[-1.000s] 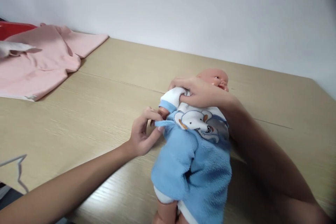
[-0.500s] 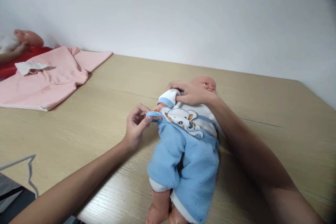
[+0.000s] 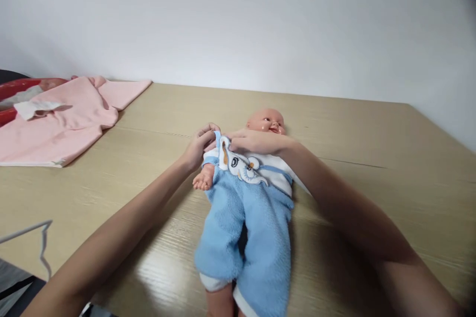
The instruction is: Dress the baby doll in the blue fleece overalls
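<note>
A baby doll [image 3: 266, 121] lies on its back on the wooden table [image 3: 148, 178], head away from me. It wears blue fleece overalls [image 3: 249, 218] with an elephant bib over a white shirt. My left hand [image 3: 199, 146] pinches the blue shoulder strap at the doll's shoulder, just above its bare arm. My right hand [image 3: 253, 141] presses on the doll's upper chest and holds the top of the bib. The two hands almost touch.
A pink garment [image 3: 63, 119] lies at the table's far left, with a white cloth [image 3: 35, 107] on it and a red tub [image 3: 15, 90] behind. A thin grey cable [image 3: 37, 237] runs at the near left edge. A white wall rises behind the table.
My left hand has carried the blue strap up from beside the doll's arm to its shoulder. The doll's arm now hangs free. The view has shifted, so the doll sits straighter.
</note>
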Available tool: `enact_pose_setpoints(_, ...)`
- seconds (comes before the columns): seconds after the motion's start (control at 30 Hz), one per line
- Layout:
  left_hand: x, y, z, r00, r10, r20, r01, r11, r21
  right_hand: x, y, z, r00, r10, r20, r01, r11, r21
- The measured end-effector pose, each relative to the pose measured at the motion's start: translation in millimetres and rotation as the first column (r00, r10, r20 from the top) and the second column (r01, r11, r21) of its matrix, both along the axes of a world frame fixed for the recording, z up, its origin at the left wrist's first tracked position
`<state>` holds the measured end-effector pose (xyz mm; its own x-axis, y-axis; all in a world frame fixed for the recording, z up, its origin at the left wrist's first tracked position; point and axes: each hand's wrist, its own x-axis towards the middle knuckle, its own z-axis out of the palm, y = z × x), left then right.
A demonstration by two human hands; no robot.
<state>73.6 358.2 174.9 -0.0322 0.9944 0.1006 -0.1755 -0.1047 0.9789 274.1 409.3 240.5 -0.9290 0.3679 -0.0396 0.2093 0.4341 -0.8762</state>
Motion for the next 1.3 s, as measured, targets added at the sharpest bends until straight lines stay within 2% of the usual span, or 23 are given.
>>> enact_pose_setpoints(0.1,-1,8,1.9,1.0,-0.027,-0.015,0.027,1.0,0.009,4,-14,5.6,0.983,-0.177,-0.044,0.166,0.969,-0.183)
enact_pose_setpoints(0.2,-4,12,2.0,0.992,-0.055,-0.114,0.058,0.998,0.026,6,-18,3.4,0.921,-0.39,-0.003,0.384,0.907,-0.173)
enact_pose_setpoints(0.27,-9,12,3.3,0.96,-0.123,-0.25,0.101,0.99,-0.1,6,-14,-0.1,0.877,-0.478,0.048,0.481,0.869,-0.12)
enact_pose_setpoints(0.33,-18,11,7.0,0.902,-0.259,-0.344,0.148,0.937,-0.316,7,-8,-2.4,0.839,-0.535,0.101,0.539,0.842,-0.016)
enact_pose_setpoints(0.37,-22,10,9.6,0.871,-0.338,-0.358,0.178,0.894,-0.41,7,-6,-2.6,0.819,-0.559,0.128,0.554,0.829,0.08)
enact_pose_setpoints(0.43,-30,8,15.6,0.821,-0.443,-0.361,0.228,0.834,-0.503,8,-4,-1.2,0.784,-0.592,0.185,0.538,0.798,0.272)
enact_pose_setpoints(0.5,-35,7,21.6,0.792,-0.473,-0.386,0.245,0.826,-0.508,9,-5,0.4,0.76,-0.6,0.248,0.493,0.782,0.382)
enact_pose_setpoints(0.6,-36,4,30.3,0.741,-0.475,-0.474,0.234,0.845,-0.482,8,-9,-2.6,0.765,-0.6,0.233,0.452,0.759,0.468)
enact_pose_setpoints(0.63,-35,2,33.5,0.712,-0.51,-0.483,0.251,0.827,-0.502,8,-10,-5.5,0.782,-0.589,0.201,0.435,0.748,0.502)
enact_pose_setpoints(0.7,-31,-3,41.0,0.655,-0.604,-0.454,0.287,0.754,-0.591,6,-11,-12.8,0.827,-0.549,0.12,0.41,0.735,0.539)
enact_pose_setpoints(0.77,-27,-11,49.6,0.62,-0.648,-0.442,0.268,0.704,-0.658,3,-10,-19.6,0.86,-0.509,0.038,0.418,0.744,0.521)
enact_pose_setpoints(0.8,-25,-16,53.9,0.602,-0.634,-0.485,0.236,0.722,-0.651,1,-10,-22.1,0.87,-0.492,-0.015,0.434,0.752,0.496)
enact_pose_setpoints(0.83,-23,-21,57.9,0.569,-0.59,-0.573,0.199,0.774,-0.601,-1,-10,-23.8,0.878,-0.474,-0.071,0.45,0.763,0.464)
enact_pose_setpoints(0.87,-20,-26,61.3,0.511,-0.518,-0.686,0.171,0.843,-0.509,-3,-10,-24.9,0.884,-0.452,-0.122,0.458,0.78,0.427)
enact_pose_setpoints(0.93,-15,-38,65.2,0.336,-0.297,-0.894,0.172,0.952,-0.252,-7,-11,-25.6,0.883,-0.43,-0.189,0.47,0.806,0.36)
enact_pose_setpoints(0.97,-13,-43,65.7,0.236,-0.169,-0.957,0.194,0.973,-0.124,-8,-11,-25.8,0.877,-0.437,-0.198,0.48,0.811,0.335)
enact_pose_setpoints(1.03,-9,-52,64.3,0.058,0.032,-0.998,0.25,0.967,0.045,-11,-12,-26.6,0.856,-0.487,-0.17,0.515,0.789,0.335)
enact_pose_setpoints(1.1,-8,-58,62.4,-0.05,0.113,-0.992,0.288,0.953,0.094,-12,-11,-27.9,0.822,-0.558,-0.113,0.547,0.718,0.431)
enact_pose_setpoints(1.17,-11,-61,62.9,-0.084,0.122,-0.989,0.312,0.946,0.09,-11,-11,-27.8,0.772,-0.633,-0.057,0.538,0.603,0.589)
enact_pose_setpoints(1.23,-20,-59,67.1,-0.07,0.076,-0.995,0.321,0.946,0.05,-7,-12,-24.0,0.71,-0.704,0.0,0.477,0.481,0.736)
enact_pose_setpoints(1.3,-35,-52,74.0,-0.021,-0.04,-0.999,0.298,0.954,-0.045,-2,-15,-15.8,0.637,-0.769,0.052,0.408,0.394,0.823)
